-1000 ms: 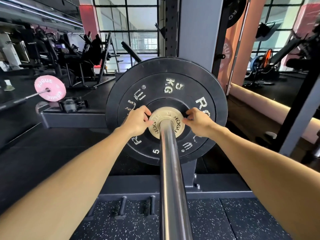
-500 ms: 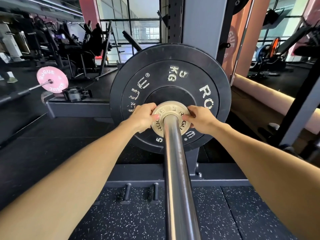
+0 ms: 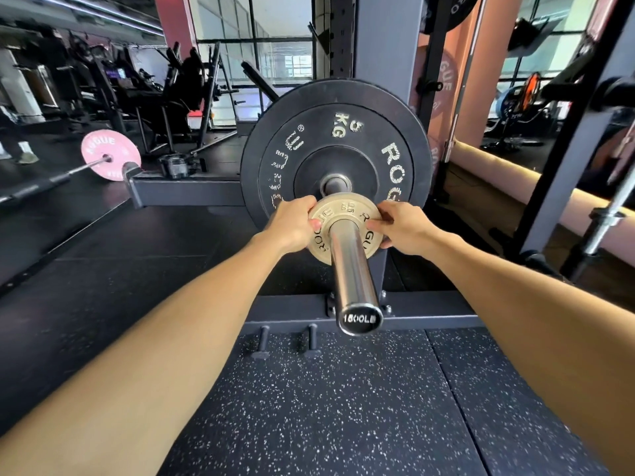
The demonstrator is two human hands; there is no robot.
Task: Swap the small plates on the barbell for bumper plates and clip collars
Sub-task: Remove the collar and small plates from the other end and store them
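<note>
A small tan Rogue plate [image 3: 338,209] sits partway along the chrome barbell sleeve [image 3: 352,269], pulled clear of the black 5 kg bumper plate [image 3: 330,139] behind it. My left hand [image 3: 295,225] grips the small plate's left rim, thumb on its face. My right hand [image 3: 403,226] grips its right rim the same way. The sleeve's end cap reads 1500LB and points toward me. A short stretch of bare sleeve shows between the two plates.
A grey rack upright [image 3: 385,39] stands behind the bumper plate, its base beam [image 3: 185,192] running left. A pink Rogue plate [image 3: 110,154] on another bar lies at the left. A black collar [image 3: 176,165] rests on the beam. Two pegs [image 3: 287,341] stick up from the platform.
Both hands have slid the small tan plate along the sleeve toward me, away from the bumper plate. The sleeve's end cap has come into view.
</note>
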